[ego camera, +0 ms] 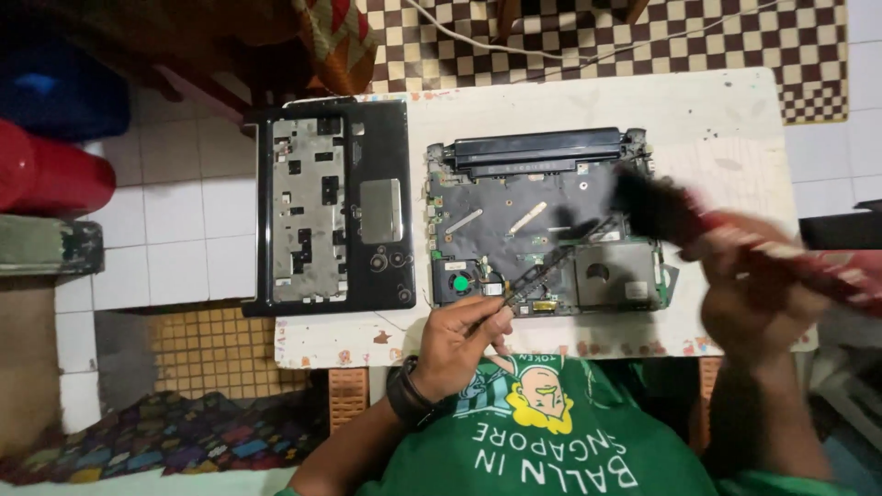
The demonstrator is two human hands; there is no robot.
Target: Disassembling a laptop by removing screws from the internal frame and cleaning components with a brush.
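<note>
An opened laptop base (542, 220) lies on a small white table (717, 119), its dark board, a fan with a green hub (459, 283) and a battery bar at the far edge showing. My left hand (459, 344) pinches a thin black strip-like part (542, 271) that angles up over the board. My right hand (753, 294), blurred by motion, grips a brush with a red handle (781, 248); its black bristles (648, 202) are over the base's right side.
The removed black palm-rest cover (331, 207) with touchpad lies face down at the table's left, overhanging its edge. White tiled floor, a red stool (46, 174), a checkered mat (588, 37) with a white cable, and patterned cloth surround the table.
</note>
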